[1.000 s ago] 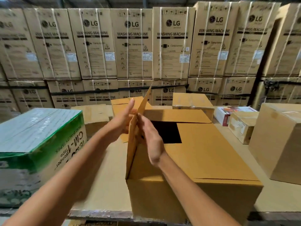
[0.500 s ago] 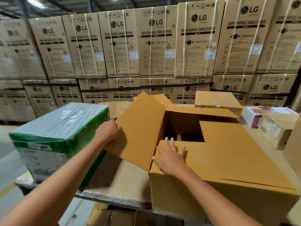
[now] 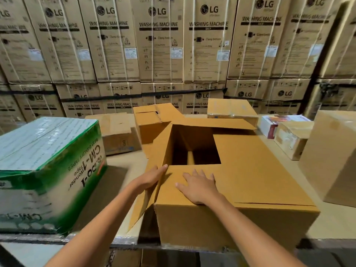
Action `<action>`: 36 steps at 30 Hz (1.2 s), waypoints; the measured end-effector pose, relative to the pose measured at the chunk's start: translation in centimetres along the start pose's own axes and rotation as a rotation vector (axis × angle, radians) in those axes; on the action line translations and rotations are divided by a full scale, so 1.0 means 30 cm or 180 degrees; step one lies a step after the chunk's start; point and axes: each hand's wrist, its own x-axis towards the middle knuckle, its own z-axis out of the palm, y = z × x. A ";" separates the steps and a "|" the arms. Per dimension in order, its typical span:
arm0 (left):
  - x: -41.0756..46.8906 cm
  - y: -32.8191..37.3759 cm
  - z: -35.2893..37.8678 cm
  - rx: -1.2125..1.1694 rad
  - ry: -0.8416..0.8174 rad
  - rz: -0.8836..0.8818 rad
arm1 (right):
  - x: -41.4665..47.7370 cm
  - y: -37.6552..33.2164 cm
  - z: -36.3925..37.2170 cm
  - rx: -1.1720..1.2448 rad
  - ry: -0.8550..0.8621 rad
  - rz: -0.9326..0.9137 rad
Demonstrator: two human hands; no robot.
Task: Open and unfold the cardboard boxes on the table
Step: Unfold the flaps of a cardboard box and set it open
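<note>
A large brown cardboard box (image 3: 256,176) stands at the table's front edge, its top partly open with a dark square hole near the left. Its left flap (image 3: 154,164) is folded outward and down along the box's left side. My left hand (image 3: 149,179) lies on that flap near the box's corner, fingers together. My right hand (image 3: 198,185) rests flat with fingers spread on the near top flap. The far flap (image 3: 215,123) and the right flap still cover part of the top.
A green and white tape carton (image 3: 46,166) stands at the left. Smaller brown boxes (image 3: 117,132) sit behind, one open box (image 3: 152,122) just behind the big one. More cartons (image 3: 333,155) and a white and red packet (image 3: 273,124) are at the right. Stacked washing machine boxes (image 3: 159,45) form the back wall.
The left flap has swung from upright out to the left and down against the box's side under my left hand. My right hand moved onto the near top flap.
</note>
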 end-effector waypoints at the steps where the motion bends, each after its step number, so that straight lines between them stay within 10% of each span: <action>1: 0.041 -0.003 -0.011 0.0134 0.0164 -0.0073 | -0.001 0.005 -0.004 0.0066 0.0022 -0.0035; 21: 0.765 0.301 -0.126 0.1303 0.1824 0.1266 | 0.675 0.577 -0.318 -0.0473 0.1494 0.0086; 26: 0.907 0.407 -0.263 0.0639 0.2630 0.2233 | 0.861 0.756 -0.412 -0.0414 0.3011 -0.0384; 30: 1.092 0.538 -0.366 -0.0175 0.2846 0.1821 | 1.041 0.859 -0.582 -0.0390 0.3386 0.0399; 36: 1.410 0.458 -0.338 0.0058 0.1952 0.0971 | 1.240 1.042 -0.537 0.0712 0.2466 0.1316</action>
